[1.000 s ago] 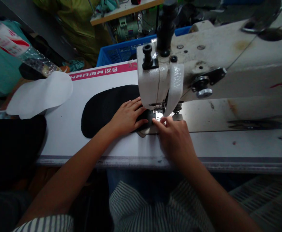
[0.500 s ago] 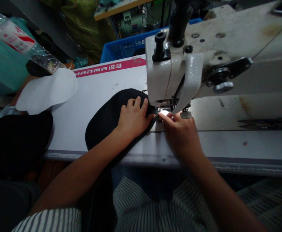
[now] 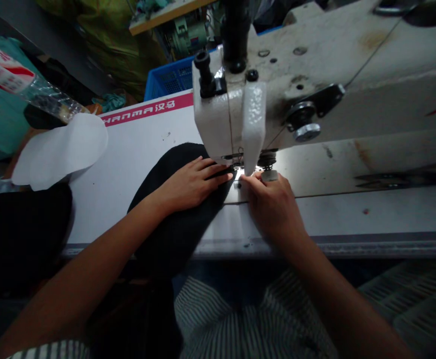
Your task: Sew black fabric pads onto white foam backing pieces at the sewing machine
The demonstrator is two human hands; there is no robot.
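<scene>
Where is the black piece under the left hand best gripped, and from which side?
Probably the near end of the black piece, coming from the person's side: it seems to reach over the table's front edge, so it could be pinched from above and below. The left hand lies on the part nearer the sewing machine.

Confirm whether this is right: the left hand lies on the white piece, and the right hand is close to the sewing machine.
No: the left hand lies on the black piece, not the white piece, as the head view shows. The right hand is close to the sewing machine.
</scene>
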